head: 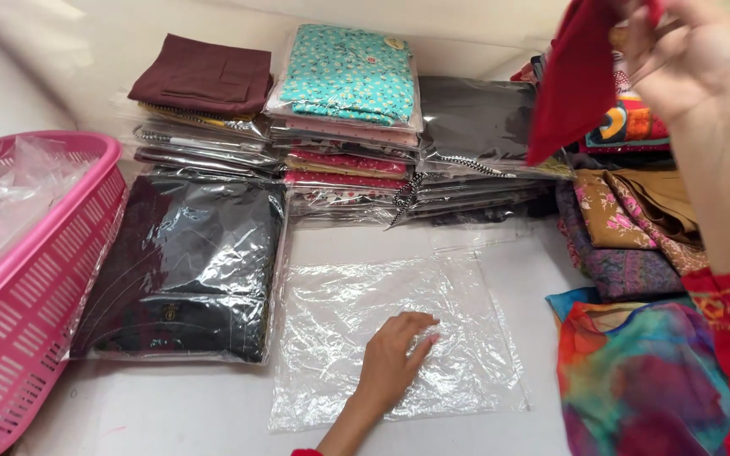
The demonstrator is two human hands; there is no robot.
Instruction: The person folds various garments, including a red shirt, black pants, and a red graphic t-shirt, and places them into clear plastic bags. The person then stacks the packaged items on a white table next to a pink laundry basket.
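Note:
My left hand (pixel 394 359) rests flat, palm down, on an empty clear plastic bag (pixel 331 312) spread on the white surface, fingers slightly apart. My right hand (pixel 690 59) is raised at the top right, close to the camera, and pinches a dark red cloth (pixel 576 80) that hangs down from it. The cloth dangles above the black packed garment stack (pixel 475 118) at the back.
A pink slotted basket (pixel 35 279) with crumpled clear bags stands at the left. A black garment in plastic (pixel 183 266) lies beside it. Stacks of packed clothes, topped by maroon (pixel 204 76) and teal (pixel 348 72) pieces, line the back. Loose colourful fabrics (pixel 635 371) pile up at the right.

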